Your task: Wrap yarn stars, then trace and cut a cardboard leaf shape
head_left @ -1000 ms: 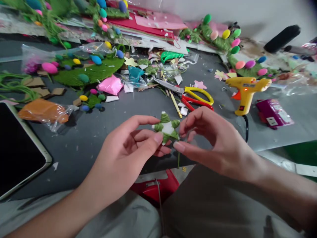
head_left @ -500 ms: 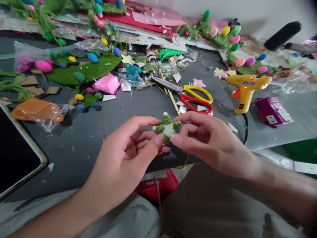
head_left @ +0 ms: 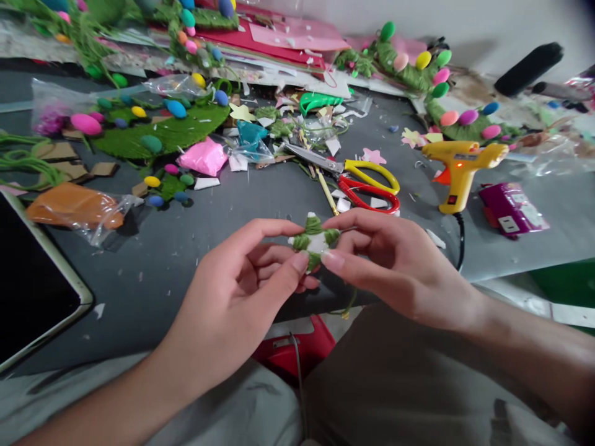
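Note:
Between my two hands is a small white star with green yarn wrapped round its points; its middle and some tips show white. My left hand pinches it from the left with thumb and fingers. From the other side, my right hand grips it between thumb and forefinger. A length of green yarn hangs below the right hand. Just beyond the hands lie scissors with one yellow and one red handle, across a thin wooden stick.
A yellow hot glue gun, its light lit, stands right of the scissors beside a purple packet. Left are a tablet, an orange packet, a pink packet and a green leaf shape. Paper scraps litter the back.
Both hands keep the star in nearly the same place and grip. The view has shifted very slightly; nothing was taken up or let go.

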Action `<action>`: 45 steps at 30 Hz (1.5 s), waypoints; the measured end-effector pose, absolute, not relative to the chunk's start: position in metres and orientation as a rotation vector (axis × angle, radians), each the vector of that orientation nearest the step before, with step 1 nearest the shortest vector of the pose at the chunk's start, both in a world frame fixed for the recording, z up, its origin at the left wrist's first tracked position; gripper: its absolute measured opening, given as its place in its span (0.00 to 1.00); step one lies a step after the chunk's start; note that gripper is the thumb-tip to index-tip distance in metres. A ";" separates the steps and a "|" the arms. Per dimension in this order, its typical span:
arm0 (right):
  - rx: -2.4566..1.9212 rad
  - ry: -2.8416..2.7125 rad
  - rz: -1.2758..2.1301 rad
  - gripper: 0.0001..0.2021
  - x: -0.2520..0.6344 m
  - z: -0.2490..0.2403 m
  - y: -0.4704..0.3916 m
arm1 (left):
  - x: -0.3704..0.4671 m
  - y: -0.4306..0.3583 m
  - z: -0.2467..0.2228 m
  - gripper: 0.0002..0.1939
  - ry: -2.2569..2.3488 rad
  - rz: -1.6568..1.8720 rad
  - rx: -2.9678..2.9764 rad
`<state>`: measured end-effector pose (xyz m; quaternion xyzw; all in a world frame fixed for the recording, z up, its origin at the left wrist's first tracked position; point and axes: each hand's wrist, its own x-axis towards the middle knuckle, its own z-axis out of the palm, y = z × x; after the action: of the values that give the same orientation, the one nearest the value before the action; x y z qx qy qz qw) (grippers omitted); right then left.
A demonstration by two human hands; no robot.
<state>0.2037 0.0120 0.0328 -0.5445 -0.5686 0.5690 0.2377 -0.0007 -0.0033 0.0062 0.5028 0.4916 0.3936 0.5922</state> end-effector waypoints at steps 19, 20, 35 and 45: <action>-1.393 -1.350 1.931 0.25 0.214 0.028 0.014 | -0.006 0.001 0.009 0.14 1.201 0.911 1.054; -1.426 -1.365 1.895 0.23 0.215 0.028 0.014 | -0.006 0.001 0.009 0.14 1.196 0.916 1.038; -1.398 -1.992 0.943 0.04 0.212 0.040 0.017 | -0.004 0.001 0.010 0.11 1.079 0.834 0.970; -1.486 -1.621 1.474 0.11 0.216 0.046 0.020 | -0.010 0.005 0.010 0.10 1.151 0.927 0.990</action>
<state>0.2160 0.0198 0.0464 -0.5441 -0.5937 0.5400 0.2448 -0.0101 0.0047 0.0098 0.4324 0.5024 0.4049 0.6298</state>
